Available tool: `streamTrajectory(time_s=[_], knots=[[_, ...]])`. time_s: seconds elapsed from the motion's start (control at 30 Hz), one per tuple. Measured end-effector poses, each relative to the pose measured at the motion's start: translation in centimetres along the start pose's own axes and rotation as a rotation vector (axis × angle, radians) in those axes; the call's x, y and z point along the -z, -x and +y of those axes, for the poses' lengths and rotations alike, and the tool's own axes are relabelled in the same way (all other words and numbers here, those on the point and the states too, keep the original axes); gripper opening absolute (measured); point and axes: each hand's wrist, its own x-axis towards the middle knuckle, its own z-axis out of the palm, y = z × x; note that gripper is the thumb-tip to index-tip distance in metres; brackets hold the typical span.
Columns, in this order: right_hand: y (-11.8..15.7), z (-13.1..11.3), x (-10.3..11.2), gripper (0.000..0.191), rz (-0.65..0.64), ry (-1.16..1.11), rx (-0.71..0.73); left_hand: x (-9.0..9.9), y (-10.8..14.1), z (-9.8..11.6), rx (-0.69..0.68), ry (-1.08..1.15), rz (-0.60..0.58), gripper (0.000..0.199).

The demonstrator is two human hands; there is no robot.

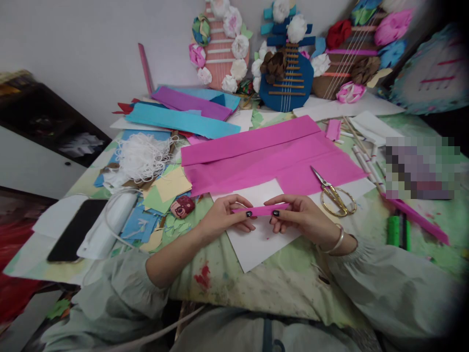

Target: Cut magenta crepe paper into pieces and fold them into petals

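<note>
Between my two hands a narrow strip of pink crepe paper [261, 210] is held level, pinched at both ends. My left hand [231, 213] has thumb and fingers closed on its left end. The right end sits in the pinch of my right hand [295, 215]. Below them lies a white sheet of paper [246, 252]. Just beyond, a large folded piece of pink crepe paper [252, 151] spreads across the table. Gold-handled scissors [333, 194], blades slightly apart, rest partly on the pink paper, right of my right hand.
A tangle of white string [144, 156], paper scraps [170, 188] and a black phone [77, 230] lie on the left. Folded blue paper [183, 119] is at the back. Flower-decorated instrument models [287, 73] lean against the wall. A green object [394, 231] stands at right.
</note>
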Motion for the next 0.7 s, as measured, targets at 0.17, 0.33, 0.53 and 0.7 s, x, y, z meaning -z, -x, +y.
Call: streamTrajectory(time_s=[0.17,0.33,0.53,0.7], knots=[[0.2,-0.1,-0.4,0.044,-0.067,-0.007,-0.054,-0.2,0.0,-0.1,-0.01,-0.013,-0.128,0.038],[0.3,0.1,-1.2,0.053,-0.184,-0.004,-0.098,-0.4,0.0,0.0,0.025,-0.08,-0.141,0.033],[0.4,0.2,-1.6,0.043,-0.187,-0.017,-0.077,-0.9,0.2,-0.5,0.111,0.033,-0.281,0.038],[0.3,0.3,-1.0,0.035,-0.128,0.021,0.085,-1.1,0.3,-0.7,0.115,0.15,-0.255,0.038]])
